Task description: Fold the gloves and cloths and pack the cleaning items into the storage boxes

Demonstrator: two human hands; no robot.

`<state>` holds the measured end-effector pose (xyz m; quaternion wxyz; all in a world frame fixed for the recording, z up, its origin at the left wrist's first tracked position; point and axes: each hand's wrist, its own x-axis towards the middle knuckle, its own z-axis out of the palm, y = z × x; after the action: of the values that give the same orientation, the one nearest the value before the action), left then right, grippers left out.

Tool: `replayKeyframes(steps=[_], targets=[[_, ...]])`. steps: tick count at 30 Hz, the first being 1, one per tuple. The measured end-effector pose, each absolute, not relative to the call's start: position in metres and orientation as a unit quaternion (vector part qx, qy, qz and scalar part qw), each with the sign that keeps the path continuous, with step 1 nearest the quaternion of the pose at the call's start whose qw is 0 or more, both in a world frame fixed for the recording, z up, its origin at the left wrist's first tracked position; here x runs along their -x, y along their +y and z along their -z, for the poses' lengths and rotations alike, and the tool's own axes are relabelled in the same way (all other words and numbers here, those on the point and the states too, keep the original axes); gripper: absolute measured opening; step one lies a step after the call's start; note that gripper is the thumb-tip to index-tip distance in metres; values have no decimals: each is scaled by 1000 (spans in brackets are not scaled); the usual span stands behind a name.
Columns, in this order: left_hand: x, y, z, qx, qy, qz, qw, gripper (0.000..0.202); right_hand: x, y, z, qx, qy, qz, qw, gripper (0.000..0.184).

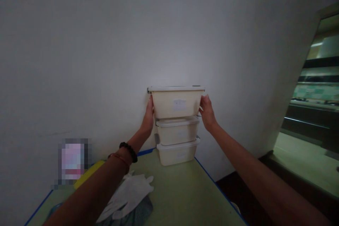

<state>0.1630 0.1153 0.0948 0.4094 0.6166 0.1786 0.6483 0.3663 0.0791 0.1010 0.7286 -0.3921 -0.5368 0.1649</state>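
Note:
Between my two hands is a cream plastic storage box (164,104) with a white lid and a small label on its front. My left hand (148,114) presses against its left side, just under the lid's rim. On the opposite side my right hand (208,113) grips the box, fingers curled against the wall. Directly beneath it are a second lidded box (166,134) and a third lidded box (166,157), stacked on the table against the wall. I cannot tell whether the top box rests on the second one or is slightly raised.
White gloves (135,189) lie on a dark cloth (141,212) on the greenish table (185,190), which has blue edging. A yellow item (88,174) and a blurred-out object (72,160) are at the left. A doorway at the right shows a kitchen counter (315,107).

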Motion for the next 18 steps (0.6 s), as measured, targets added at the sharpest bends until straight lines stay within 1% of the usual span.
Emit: replayKeyframes(steps=[3, 6, 8, 10, 12, 15, 18], targets=[[-142, 96, -102, -588, 148, -691, 393, 53, -349, 63, -111, 354, -529, -184, 749, 66], [-114, 76, -103, -520, 143, -754, 375, 52, -323, 50, -116, 312, -525, -206, 765, 66], [-95, 62, -96, -474, 165, -798, 333, 44, -301, 42, -111, 272, -524, -220, 776, 66], [-73, 50, -87, -417, 209, -839, 280, 35, -276, 35, -101, 247, -544, -233, 767, 67], [-50, 39, -77, -383, 221, -851, 285, 35, -251, 26, -89, 238, -570, -258, 743, 68], [-12, 28, -64, -390, 219, -832, 329, 44, -221, 10, -74, 229, -583, -280, 728, 63], [26, 23, -50, -389, 247, -821, 338, 40, -203, -7, -67, 274, -595, -264, 708, 54]])
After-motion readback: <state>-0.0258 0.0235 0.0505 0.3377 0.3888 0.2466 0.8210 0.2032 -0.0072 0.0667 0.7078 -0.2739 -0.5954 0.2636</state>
